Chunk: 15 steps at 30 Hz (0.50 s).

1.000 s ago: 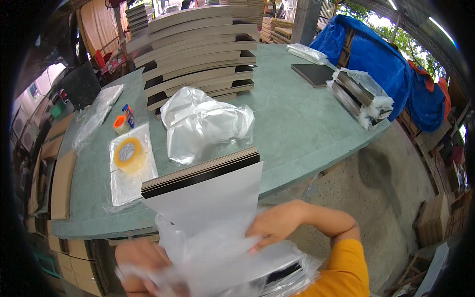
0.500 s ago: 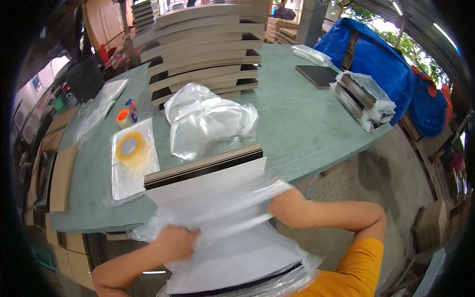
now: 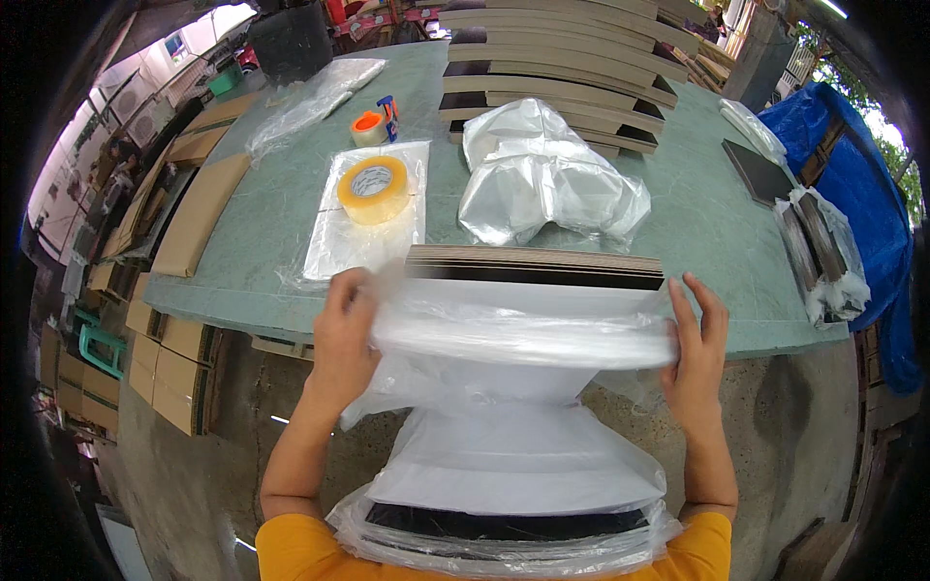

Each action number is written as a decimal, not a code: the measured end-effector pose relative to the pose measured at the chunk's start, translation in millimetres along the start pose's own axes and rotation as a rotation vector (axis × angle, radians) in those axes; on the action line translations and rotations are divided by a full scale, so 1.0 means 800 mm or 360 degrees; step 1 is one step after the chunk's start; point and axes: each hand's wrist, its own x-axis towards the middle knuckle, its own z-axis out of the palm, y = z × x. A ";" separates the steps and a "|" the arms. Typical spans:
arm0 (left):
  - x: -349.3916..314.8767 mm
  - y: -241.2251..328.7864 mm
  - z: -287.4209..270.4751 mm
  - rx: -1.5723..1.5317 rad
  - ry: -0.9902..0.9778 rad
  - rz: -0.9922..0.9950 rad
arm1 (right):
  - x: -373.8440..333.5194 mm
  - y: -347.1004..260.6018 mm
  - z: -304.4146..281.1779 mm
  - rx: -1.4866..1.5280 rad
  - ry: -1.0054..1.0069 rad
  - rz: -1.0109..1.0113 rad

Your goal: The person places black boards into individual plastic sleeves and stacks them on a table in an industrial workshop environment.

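Note:
A stack of thin dark boards (image 3: 533, 267) with a white sheet (image 3: 572, 298) on its near face leans at the table's front edge. Clear plastic bag (image 3: 523, 339) film is bunched in a band across the sheet. My left hand (image 3: 344, 339) is closed on the band's left end, its fingertips blurred. At the right end my right hand (image 3: 696, 339) grips the film with its thumb side, the other fingers stretched up beside the stack. Nearer my body, a plastic-wrapped pack (image 3: 504, 523) with a black edge lies against me; the film runs up from it.
On the green table (image 3: 697, 223) are a crumpled plastic bag (image 3: 552, 174), a tape roll (image 3: 373, 189) on flat plastic bags (image 3: 412, 232), and a small orange-cored tape roll (image 3: 368, 128). Behind stands a tall board stack (image 3: 562, 73). Wrapped boards (image 3: 823, 247) lie at the right.
The bunched plastic film has moved up toward the stack's top edge, with both hands moving outward to its ends. My view has turned left and down.

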 end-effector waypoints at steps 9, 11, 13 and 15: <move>-0.007 -0.072 -0.012 -0.1591 -0.0843 -0.0365 | -0.023 0.074 -0.008 0.2042 -0.1043 0.0826; -0.030 -0.105 0.012 -0.2102 -0.1225 -0.0875 | -0.049 0.094 0.035 0.2913 -0.1325 0.0900; -0.088 -0.131 0.068 -0.1227 -0.1229 -0.0814 | -0.101 0.094 0.099 0.2904 -0.1594 0.1074; -0.140 -0.151 0.125 -0.1416 -0.1437 -0.0971 | -0.184 0.110 0.182 0.3093 -0.1720 0.1444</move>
